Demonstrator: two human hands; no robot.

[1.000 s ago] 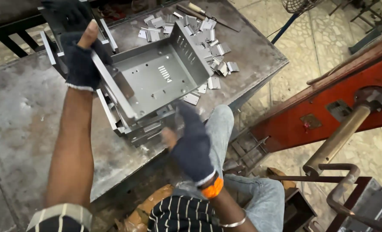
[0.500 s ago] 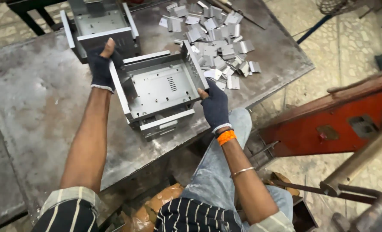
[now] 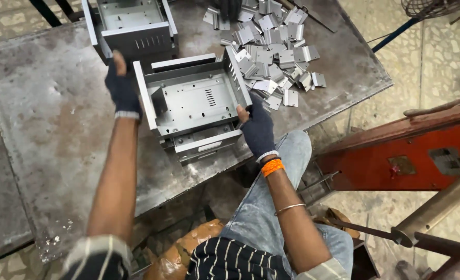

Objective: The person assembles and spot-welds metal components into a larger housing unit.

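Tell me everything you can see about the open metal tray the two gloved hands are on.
The open metal tray is a grey sheet-metal chassis with upturned side walls, a slotted vent and small holes in its floor. It lies open side up on similar trays atop the worn metal table. The left hand touches its left wall, the right hand its right corner.
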